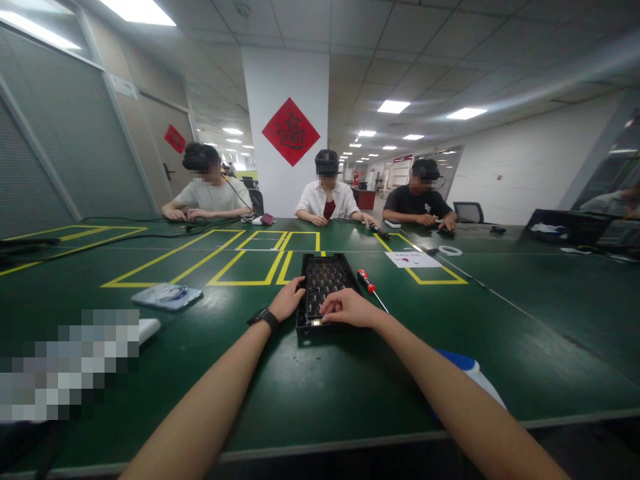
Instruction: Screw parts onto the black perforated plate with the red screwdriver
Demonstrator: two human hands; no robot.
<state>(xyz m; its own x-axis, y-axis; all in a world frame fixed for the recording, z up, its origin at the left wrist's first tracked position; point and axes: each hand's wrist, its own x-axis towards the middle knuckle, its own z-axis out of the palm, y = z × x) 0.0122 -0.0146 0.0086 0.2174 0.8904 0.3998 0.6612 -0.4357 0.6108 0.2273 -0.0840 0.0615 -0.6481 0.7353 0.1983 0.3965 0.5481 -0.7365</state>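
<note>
A black rectangular case (301,328), its top open and its inside a grid of small cells, lies on the green table in front of me. My left hand (287,300) grips its left wall, thumb on the rim; a dark band circles that wrist. Over the near right part of the case is my right hand (345,308), its thumb and fingertips pinched together. What they hold, if anything, is too small to make out. A small pale-gold piece (317,323) shows inside the near end, by those fingertips. Right of the case rests a red-handled screwdriver (367,281).
Yellow tape outlines mark the green table (240,393). A clear flat packet (167,296) lies left, a paper sheet (413,259) and a white cable coil (449,251) right. A blue-and-white object (467,370) is partly behind my right forearm. Several people sit across the table.
</note>
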